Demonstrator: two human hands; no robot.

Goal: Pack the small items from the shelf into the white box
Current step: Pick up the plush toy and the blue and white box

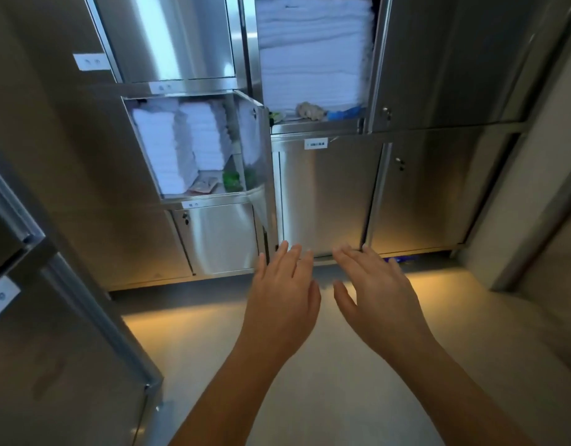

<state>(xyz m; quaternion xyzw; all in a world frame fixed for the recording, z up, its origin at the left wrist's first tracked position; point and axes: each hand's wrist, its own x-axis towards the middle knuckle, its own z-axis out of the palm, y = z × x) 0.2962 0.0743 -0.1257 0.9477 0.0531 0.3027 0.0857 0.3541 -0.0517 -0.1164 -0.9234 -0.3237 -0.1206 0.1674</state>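
My left hand [282, 297] and my right hand [375, 297] stretch forward side by side, fingers straight, holding nothing, in front of the low steel cabinet doors. An open shelf compartment [210, 196] at left holds white folded towels [177, 146], a small reddish packet [204, 185] and a green item [232, 180]. A second open shelf [316, 126] at upper right holds a tall towel stack [313, 53], a beige crumpled item [309, 111] and a blue item [343, 113]. No white box is in view.
Stainless steel cabinets [329, 191] line the wall; an open door [256, 162] juts out between the two shelves. Another steel cabinet [52, 333] stands close at my left. Pale floor [342, 381] lies below, lit warm under the cabinets.
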